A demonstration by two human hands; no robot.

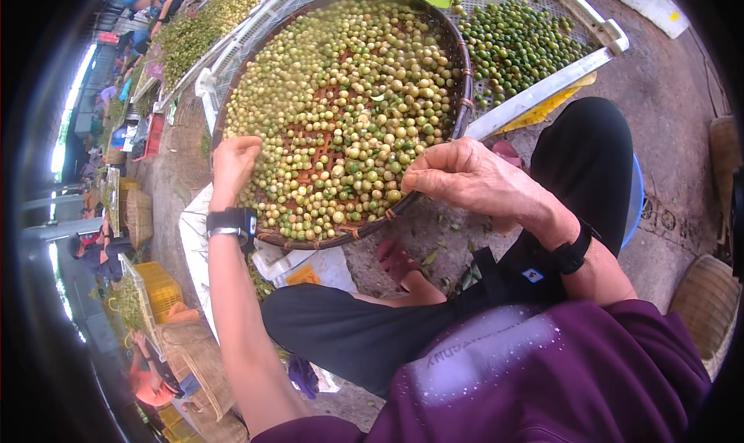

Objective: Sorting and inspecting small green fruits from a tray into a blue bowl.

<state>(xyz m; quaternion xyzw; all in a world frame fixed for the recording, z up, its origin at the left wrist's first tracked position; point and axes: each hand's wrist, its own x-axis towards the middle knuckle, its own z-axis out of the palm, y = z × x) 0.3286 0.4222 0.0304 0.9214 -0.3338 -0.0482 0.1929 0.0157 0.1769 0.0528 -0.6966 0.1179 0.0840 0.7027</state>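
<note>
A: Grip status?
B: Left hand point(235, 168) at 8 o'clock of the woven tray point(466, 75), right hand point(484, 181) at 4. Both curled; can't tell if grasping anything.
A: Pale-green fruit point(380, 137)?
B: In tray. Darker fruit point(523, 48) outside, 2 o'clock.

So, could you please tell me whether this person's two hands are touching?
Apart: the head view shows pale green fruits between the left hand and the right hand.

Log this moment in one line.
left hand: by basket, left side | right hand: by basket, lower right | basket: pale fruit | rack: darker fruit
</note>
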